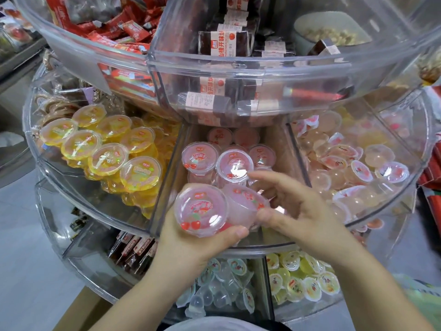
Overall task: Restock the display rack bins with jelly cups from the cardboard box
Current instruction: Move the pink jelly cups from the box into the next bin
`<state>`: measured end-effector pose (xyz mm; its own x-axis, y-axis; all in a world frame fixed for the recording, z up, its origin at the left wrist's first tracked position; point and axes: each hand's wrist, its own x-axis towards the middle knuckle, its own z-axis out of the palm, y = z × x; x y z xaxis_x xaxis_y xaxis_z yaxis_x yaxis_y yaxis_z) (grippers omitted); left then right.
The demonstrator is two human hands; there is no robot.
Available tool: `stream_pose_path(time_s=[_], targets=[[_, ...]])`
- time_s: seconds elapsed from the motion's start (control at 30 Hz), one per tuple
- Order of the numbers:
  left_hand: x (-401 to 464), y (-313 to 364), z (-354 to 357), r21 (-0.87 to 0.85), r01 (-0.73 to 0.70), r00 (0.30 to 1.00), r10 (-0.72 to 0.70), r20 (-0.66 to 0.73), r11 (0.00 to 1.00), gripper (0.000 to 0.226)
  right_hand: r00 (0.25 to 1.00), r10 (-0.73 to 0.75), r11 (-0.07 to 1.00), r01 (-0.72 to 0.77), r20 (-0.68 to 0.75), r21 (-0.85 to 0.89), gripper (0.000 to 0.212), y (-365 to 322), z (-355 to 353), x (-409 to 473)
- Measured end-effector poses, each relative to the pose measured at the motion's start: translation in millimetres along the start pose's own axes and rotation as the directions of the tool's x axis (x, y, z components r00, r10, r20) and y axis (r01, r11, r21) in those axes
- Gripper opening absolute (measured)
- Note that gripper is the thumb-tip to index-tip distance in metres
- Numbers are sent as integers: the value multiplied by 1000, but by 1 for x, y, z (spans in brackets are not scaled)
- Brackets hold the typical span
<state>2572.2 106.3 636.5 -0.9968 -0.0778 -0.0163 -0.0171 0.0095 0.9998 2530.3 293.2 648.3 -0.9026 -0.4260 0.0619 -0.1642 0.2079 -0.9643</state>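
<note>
The pink jelly cup point(201, 209) sits in the left hand point(191, 237), thumb curled over its lower rim, fingers wrapped behind. A second pink cup point(245, 206) lies on its side just past that thumb — the right hand point(296, 211) touches its base, fingers loosely spread rather than clamped. Smooth, thin plastic with a film lid: probably light, slippery and dentable, so take it by the stiff rim. Beyond the fingertips lies the middle bin point(167, 177), partly filled.

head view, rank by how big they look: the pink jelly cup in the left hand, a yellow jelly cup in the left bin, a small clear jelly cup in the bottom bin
1. Pink jelly cup in the left hand; nearness exaggerates it.
2. Yellow jelly cup.
3. Small clear jelly cup.
</note>
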Motion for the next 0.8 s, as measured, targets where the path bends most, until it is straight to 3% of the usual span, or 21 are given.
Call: stream_pose_path(time_s=[0.17,0.3,0.43,0.57,0.8], targets=[[2,5,22,-7,35,994,-34,105,999,49,998,36,999,-35,-53,20,53,5,-2,-10],[5,6,32,-6,43,994,-42,104,999,52,987,11,999,-5,-160,39,55,5,-15,-12],[7,-1,28,16,64,998,-64,10,998,56,965,-23,969,-42,-262,-241,67,5,-32,-5],[11,-4,22,66,3,996,2,-84,998,40,949,-89,874,-71,-303,-481,68,10,-35,12],[16,2,15,88,-6,996,14,-89,996,44,939,-85,806,-133,-335,-577,66,25,-19,32]])
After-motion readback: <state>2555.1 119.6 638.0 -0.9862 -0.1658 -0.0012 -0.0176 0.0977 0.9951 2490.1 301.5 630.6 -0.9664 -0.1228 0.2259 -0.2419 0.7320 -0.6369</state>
